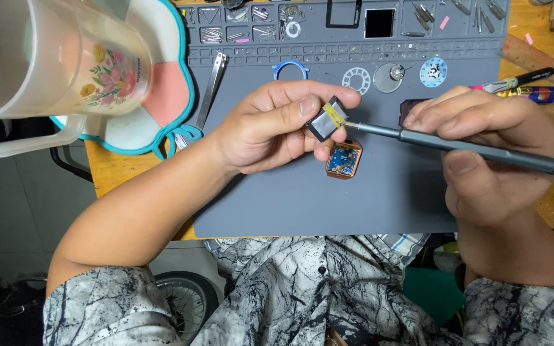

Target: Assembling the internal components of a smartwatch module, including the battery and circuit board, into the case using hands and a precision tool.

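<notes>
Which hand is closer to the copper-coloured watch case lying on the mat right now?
Left. The left hand hovers just above the copper-coloured watch case, fingertips almost over it; the right hand sits farther off, to its right.

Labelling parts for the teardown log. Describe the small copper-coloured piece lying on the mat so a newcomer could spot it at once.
Start from the grey work mat covering the wooden table. Near its middle, just below the left hand, lies the copper-coloured case, a small rounded square frame with a blue circuit board inside. Unlike the flat round parts further up the mat, it is squarish, copper-rimmed and blue-centred.
</notes>
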